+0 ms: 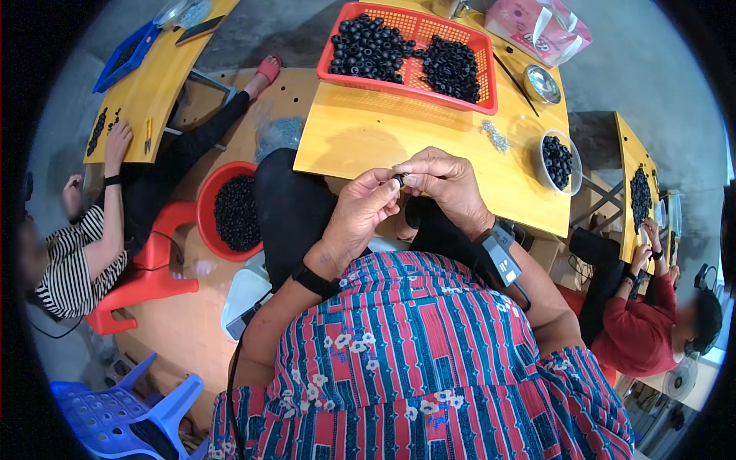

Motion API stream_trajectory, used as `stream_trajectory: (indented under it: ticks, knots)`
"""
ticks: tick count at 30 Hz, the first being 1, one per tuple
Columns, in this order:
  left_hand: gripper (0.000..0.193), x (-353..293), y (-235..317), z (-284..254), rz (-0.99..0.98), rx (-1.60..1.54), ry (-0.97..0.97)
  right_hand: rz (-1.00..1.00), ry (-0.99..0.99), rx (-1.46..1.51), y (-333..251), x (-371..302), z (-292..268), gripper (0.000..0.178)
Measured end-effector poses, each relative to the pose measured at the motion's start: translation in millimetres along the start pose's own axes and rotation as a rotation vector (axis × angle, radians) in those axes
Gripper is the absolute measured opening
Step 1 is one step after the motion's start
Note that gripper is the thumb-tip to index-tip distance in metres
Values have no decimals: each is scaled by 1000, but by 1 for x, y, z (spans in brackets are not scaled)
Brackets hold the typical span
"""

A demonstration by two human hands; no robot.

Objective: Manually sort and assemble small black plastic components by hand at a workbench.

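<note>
My left hand [359,211] and my right hand [448,185] meet above my lap, just off the near edge of the yellow table [337,138]. Between their pinched fingertips is a small black round part [399,179]; the fingers cover most of it. Whether a second piece is pressed against it cannot be made out. Farther off on the table, a red plastic basket [406,90] holds two heaps: round black parts [369,47] on the left and smaller black pieces [452,69] on the right.
A clear tub [573,182] of black parts, small clear pieces [494,136], a metal bowl [542,84], a dark stick [515,83] and a pink bag [540,31] lie to the right. A red basin [205,203] of black parts stands by my left leg. Two people work at side tables.
</note>
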State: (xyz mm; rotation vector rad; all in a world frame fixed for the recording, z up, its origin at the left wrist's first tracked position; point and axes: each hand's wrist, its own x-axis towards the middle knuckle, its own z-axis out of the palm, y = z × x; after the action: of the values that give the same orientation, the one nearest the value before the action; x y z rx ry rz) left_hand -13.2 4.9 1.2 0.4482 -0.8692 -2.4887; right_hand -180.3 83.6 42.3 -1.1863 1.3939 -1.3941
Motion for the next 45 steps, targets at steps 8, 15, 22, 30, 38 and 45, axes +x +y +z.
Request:
stream_trajectory:
  ticks: [8,15,22,30,38,45]
  knots:
    - [17,1,-4,-3,-15,-168,24,-268,34,-332,5,-3,11,27]
    - [15,6,-2,-2,-82,-112,82,-214,38,-296,2,3,8,26]
    - [18,10,6,-13,-127,-13,-13,-232,-94,-403,-6,12,-3,25]
    - [19,23,15,-13,-91,55,2,-339,-165,-633,-8,23,-13,40]
    - [17,30,18,-20,-46,-24,49,-407,205,-832,-36,82,-65,20]
    - [17,32,15,-19,-87,59,65,-199,30,-1155,-18,147,-96,14]
